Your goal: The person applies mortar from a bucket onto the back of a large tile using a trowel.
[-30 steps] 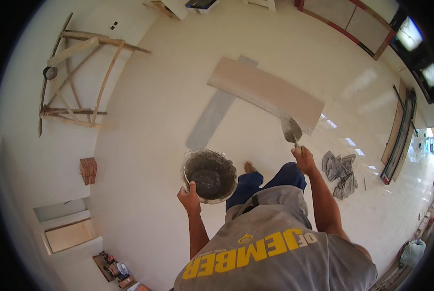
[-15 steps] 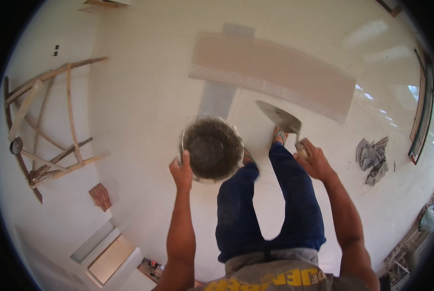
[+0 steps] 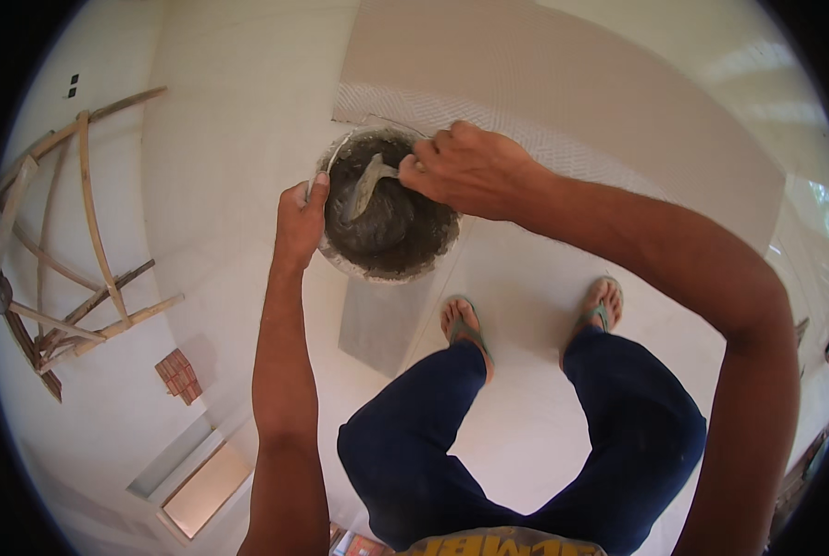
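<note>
A bucket (image 3: 410, 274) of grey mix (image 3: 391, 227), upper middle of the frame

The bucket looks weighty and stiff-walled to me — best borne by its rim. The mix seems soft, thick and slick. The trowel (image 3: 368, 190), blade tilted in the mix, should be rigid and light — take it by the handle. The left hand (image 3: 303, 211) grips the bucket's rim; the right hand (image 3: 465, 167) is curled around the trowel's handle.

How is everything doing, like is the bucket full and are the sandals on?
Bucket: partly filled
Grey mix: wet-looking, smeared up the sides
Trowel: blade inside the bucket
Left hand: gripping the bucket's rim
Right hand: closed on the trowel's handle
Sandals: worn
Brown panel: flat, near edge ridged
Bricks: stacked
</note>
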The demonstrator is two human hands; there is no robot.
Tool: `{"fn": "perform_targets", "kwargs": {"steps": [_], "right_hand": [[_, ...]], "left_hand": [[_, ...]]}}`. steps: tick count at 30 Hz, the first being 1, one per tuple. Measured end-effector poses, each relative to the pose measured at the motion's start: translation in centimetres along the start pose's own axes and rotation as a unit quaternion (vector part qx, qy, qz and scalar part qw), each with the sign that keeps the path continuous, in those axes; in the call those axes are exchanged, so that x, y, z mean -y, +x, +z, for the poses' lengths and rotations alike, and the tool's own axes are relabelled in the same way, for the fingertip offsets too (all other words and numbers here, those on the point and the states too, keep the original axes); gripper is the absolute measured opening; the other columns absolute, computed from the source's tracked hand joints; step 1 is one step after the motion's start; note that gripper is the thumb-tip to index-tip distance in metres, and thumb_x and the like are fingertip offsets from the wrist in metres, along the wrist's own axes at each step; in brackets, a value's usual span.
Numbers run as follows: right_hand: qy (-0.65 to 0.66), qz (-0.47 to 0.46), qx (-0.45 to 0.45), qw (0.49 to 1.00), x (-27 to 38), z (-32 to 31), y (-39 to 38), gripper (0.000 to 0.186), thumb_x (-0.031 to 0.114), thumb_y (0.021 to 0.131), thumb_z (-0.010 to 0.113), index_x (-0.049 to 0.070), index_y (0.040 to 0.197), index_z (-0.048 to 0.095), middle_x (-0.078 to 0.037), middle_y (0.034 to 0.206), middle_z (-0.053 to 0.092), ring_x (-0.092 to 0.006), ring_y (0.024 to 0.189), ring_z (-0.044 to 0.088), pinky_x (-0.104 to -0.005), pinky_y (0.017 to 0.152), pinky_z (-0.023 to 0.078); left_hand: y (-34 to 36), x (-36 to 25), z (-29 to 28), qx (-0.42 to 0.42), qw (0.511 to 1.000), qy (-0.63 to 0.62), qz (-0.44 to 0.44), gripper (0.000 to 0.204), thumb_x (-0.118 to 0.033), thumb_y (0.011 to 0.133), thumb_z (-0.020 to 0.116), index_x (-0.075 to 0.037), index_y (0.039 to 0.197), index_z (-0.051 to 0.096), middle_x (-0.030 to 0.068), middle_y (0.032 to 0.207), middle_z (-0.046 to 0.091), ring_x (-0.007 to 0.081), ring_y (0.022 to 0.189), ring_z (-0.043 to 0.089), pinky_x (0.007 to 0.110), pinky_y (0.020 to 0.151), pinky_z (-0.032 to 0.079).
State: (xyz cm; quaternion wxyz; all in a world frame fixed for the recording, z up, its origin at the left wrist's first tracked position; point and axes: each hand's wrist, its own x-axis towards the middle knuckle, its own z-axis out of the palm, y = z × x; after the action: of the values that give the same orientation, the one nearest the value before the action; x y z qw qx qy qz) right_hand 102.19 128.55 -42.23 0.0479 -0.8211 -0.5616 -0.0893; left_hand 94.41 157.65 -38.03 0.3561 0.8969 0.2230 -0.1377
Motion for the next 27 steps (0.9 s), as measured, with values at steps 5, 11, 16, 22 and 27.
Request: {"fn": "perform_targets", "kwargs": {"steps": [5, 11, 16, 22, 27], "right_hand": [[-0.15, -0.121, -0.09, 0.977, 0.5, 2.6, 5.0, 0.024, 0.026, 0.097, 0.061, 0.012, 0.116, 0.057, 0.0, 0.082, 0.061, -0.0131, 0.071, 0.066, -0.0272, 0.058, 0.046], [-0.106, -0.085, -0.034, 0.99, -0.7, 5.3, 6.5, 0.025, 0.021, 0.098, 0.06, 0.007, 0.118, 0.054, -0.006, 0.077, 0.064, -0.0162, 0.071, 0.07, -0.032, 0.05, 0.05], [0.002, 0.026, 0.101, 0.995, 2.1, 6.2, 5.3, 0.023, 0.014, 0.098, 0.06, 0.003, 0.116, 0.053, -0.011, 0.083, 0.07, -0.0229, 0.078, 0.075, -0.0364, 0.056, 0.058], [0.123, 0.113, 0.273, 0.947, 4.9, 5.7, 5.3, 0.023, 0.009, 0.096, 0.062, 0.0, 0.116, 0.054, -0.014, 0.096, 0.075, -0.0305, 0.09, 0.077, -0.0422, 0.072, 0.062], [0.208, 0.141, 0.328, 0.911, 6.0, 7.0, 4.7, 0.022, 0.012, 0.097, 0.061, -0.001, 0.113, 0.054, -0.018, 0.098, 0.075, -0.0364, 0.092, 0.076, -0.0469, 0.074, 0.062]], "left_hand": [[0.4, 4.0, -0.1, 0.048, 0.997, -0.049, -0.027, 0.048, -0.037, 0.11, 0.054, 0.0, 0.08, 0.065, -0.0032, 0.071, 0.055, 0.0076, 0.066, 0.045, 0.031, 0.058, 0.042], [2.6, 3.0, -1.9, 0.058, 0.997, -0.04, 0.014, 0.046, -0.035, 0.108, 0.057, 0.002, 0.082, 0.065, -0.0013, 0.071, 0.057, 0.0099, 0.066, 0.048, 0.033, 0.059, 0.044], [0.7, 3.3, 1.4, -0.007, 0.997, -0.029, 0.073, 0.04, -0.028, 0.103, 0.063, 0.007, 0.084, 0.066, 0.0069, 0.068, 0.061, 0.0134, 0.065, 0.052, 0.036, 0.061, 0.047], [-2.5, 3.9, 2.8, -0.082, 0.985, -0.058, 0.139, 0.033, -0.022, 0.101, 0.065, 0.007, 0.086, 0.066, 0.0121, 0.064, 0.061, 0.0157, 0.06, 0.053, 0.038, 0.06, 0.047], [-4.8, 6.5, 4.7, -0.156, 0.97, -0.055, 0.176, 0.036, -0.021, 0.103, 0.064, 0.003, 0.077, 0.058, 0.0036, 0.061, 0.051, 0.0114, 0.06, 0.045, 0.034, 0.055, 0.041]]}}
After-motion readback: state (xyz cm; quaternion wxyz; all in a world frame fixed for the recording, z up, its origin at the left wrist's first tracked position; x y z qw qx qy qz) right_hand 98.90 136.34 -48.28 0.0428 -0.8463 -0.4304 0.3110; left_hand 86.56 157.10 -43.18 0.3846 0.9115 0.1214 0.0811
